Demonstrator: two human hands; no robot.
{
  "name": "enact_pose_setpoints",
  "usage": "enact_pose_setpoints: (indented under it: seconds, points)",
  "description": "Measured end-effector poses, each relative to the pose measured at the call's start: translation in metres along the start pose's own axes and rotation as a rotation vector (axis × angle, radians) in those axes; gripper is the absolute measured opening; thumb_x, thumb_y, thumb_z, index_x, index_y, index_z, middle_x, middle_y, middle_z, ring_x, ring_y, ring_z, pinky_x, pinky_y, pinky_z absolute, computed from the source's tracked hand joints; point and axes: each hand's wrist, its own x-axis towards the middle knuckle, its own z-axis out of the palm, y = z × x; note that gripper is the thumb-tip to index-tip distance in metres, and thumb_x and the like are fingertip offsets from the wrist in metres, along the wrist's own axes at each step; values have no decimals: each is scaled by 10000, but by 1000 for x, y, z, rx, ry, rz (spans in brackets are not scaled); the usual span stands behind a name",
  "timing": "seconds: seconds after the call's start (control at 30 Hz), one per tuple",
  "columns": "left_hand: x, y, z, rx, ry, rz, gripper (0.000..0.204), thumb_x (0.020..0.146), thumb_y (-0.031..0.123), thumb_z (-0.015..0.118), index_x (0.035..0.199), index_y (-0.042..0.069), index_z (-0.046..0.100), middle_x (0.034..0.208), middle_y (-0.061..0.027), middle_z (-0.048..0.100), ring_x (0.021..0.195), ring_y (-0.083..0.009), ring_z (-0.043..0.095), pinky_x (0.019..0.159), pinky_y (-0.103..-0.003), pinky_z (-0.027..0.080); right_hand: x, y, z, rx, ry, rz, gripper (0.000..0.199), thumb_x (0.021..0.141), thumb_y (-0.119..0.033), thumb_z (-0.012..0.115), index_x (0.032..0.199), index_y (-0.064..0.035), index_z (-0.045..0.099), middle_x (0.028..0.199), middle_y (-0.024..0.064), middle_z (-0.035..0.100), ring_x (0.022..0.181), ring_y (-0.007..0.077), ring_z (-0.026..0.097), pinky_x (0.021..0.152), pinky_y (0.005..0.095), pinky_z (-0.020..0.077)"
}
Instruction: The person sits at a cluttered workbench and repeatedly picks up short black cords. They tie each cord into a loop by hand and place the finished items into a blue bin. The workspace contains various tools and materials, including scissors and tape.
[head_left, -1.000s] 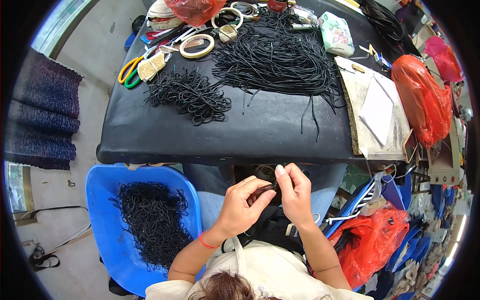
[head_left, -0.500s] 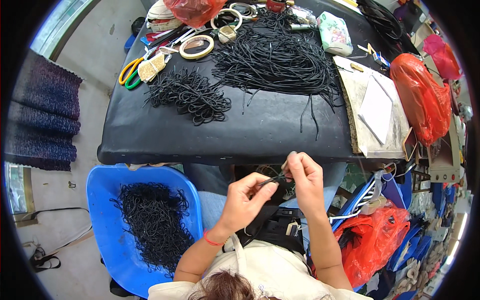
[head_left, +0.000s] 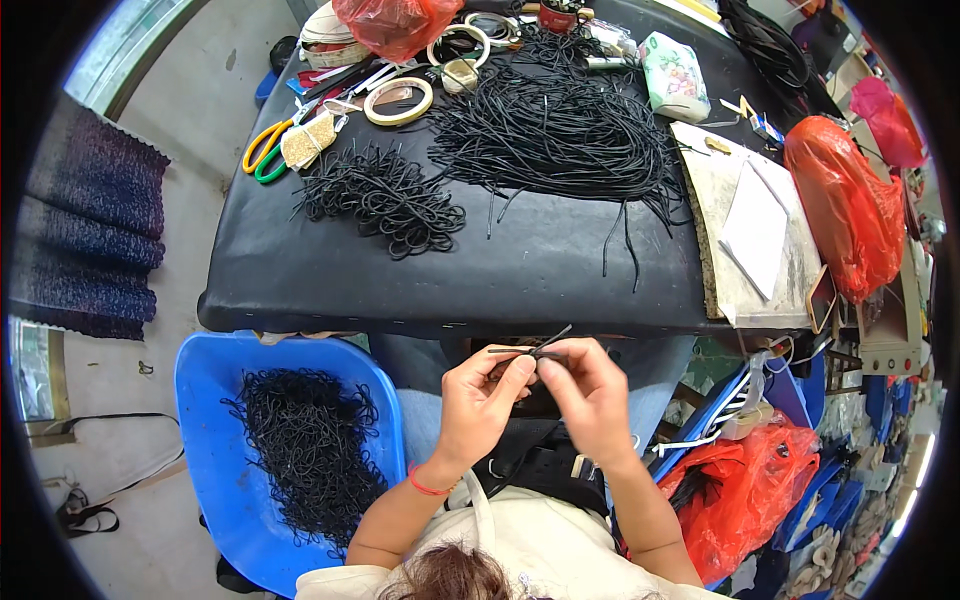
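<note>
A thin black cord [head_left: 538,352] is pinched between my two hands, just in front of the table's near edge; its two ends stick out above the fingertips. My left hand [head_left: 484,400] grips it between thumb and forefinger, and my right hand [head_left: 588,396] closes on it from the other side, the thumbs almost touching. The part of the cord inside the fingers is hidden. On the black table [head_left: 480,275] lie a wide heap of straight black cords [head_left: 560,130] and, to its left, a smaller pile of looped cords [head_left: 385,200].
A blue tub [head_left: 215,480] with a mass of looped black cords [head_left: 305,450] stands at my left. Scissors [head_left: 262,150] and tape rolls [head_left: 398,101] lie at the table's far left. A pale board [head_left: 700,165] and a red bag [head_left: 845,210] are on the right.
My right hand has come down and left to meet my left hand. The cord's ends now point up and outward between the fingertips.
</note>
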Motion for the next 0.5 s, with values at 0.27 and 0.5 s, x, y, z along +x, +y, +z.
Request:
enact_pose_setpoints:
  seconds: [0.27,0.5]
  points:
    - [5,-1,2,-46,-99,-79,187,879,108,587,1023,-9,611,818,-35,633,735,-63,577,657,-199,475,5,-1,-4,92,9,165,210,904,-128,554,1055,17,540,905,31,584,772,64,533,708,213,449]
    - [2,2,-2,292,-191,107,169,858,67,594,1001,-20,618,843,-85,655,749,-89,610,654,-222,496,9,3,-2,-208,108,-114,142,844,-98,613,813,39,629,744,66,590,655,112,543,588,240,428]
